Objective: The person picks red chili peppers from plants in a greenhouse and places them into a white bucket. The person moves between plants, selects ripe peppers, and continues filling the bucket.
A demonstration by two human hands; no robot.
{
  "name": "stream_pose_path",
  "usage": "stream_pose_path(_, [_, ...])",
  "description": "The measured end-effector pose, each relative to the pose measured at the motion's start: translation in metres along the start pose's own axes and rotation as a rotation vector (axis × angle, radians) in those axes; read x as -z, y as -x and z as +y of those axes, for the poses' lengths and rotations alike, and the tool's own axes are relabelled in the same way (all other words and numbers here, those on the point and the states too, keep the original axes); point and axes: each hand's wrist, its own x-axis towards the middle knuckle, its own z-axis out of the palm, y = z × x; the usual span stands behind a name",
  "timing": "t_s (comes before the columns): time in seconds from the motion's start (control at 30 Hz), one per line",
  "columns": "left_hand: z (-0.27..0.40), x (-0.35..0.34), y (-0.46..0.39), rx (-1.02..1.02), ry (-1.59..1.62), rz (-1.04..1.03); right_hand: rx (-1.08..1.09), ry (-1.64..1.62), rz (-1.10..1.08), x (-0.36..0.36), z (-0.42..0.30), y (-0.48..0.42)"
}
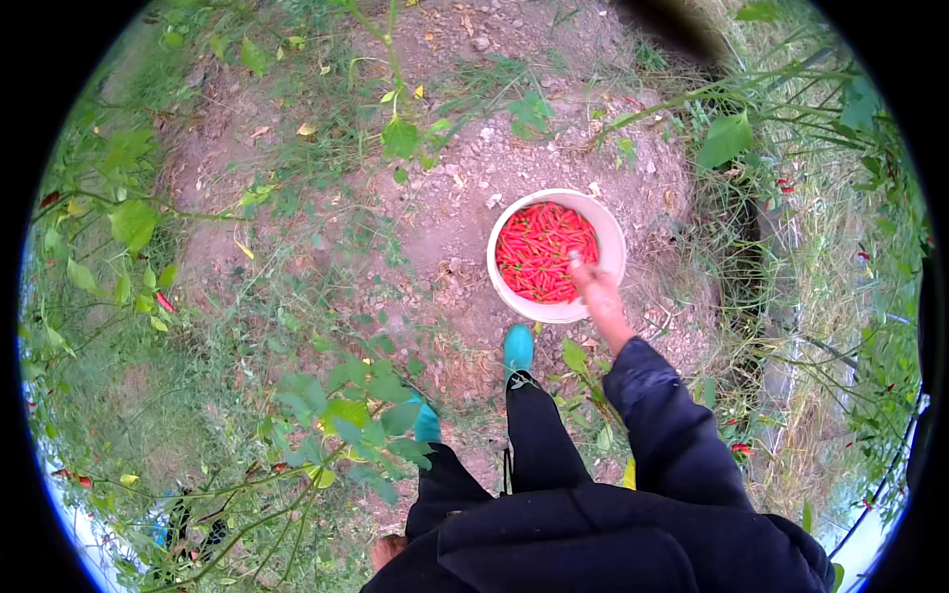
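Observation:
A round white plastic bucket point(612, 248) stands on the bare soil just in front of my boots. Red chili peppers with green stems point(541, 252) fill much of it. My right hand point(597, 289) reaches over the near right rim, its fingers above the peppers; they are blurred, and whether they hold anything cannot be told. At the bottom edge, beside my dark jacket, my left hand point(388, 550) is only partly visible, with its fingers hidden.
Pepper plants with hanging red pods point(164, 302) rise on the left, and more point(741, 448) on the right. A leafy branch point(356, 415) crosses near my left boot point(424, 419). My other turquoise boot point(518, 348) is close to the bucket. Grass and weeds border the soil.

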Motion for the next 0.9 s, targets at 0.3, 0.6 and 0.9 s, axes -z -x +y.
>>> stream_pose_path(0.3, [0.201, 0.163, 0.044, -0.558, 0.436, 0.141, -0.106, 0.311, -0.073, -0.010, 0.067, 0.022])
stream_pose_path(0.6, [0.232, 0.154, 0.062, -0.770, 0.402, 0.091, -0.056, 0.330, 0.031, 0.012, 0.094, -0.021])
stream_pose_path(0.9, [0.160, 0.169, 0.082, -0.654, 0.395, 0.256, 0.005, 0.207, -0.251, 0.030, 0.088, 0.020])
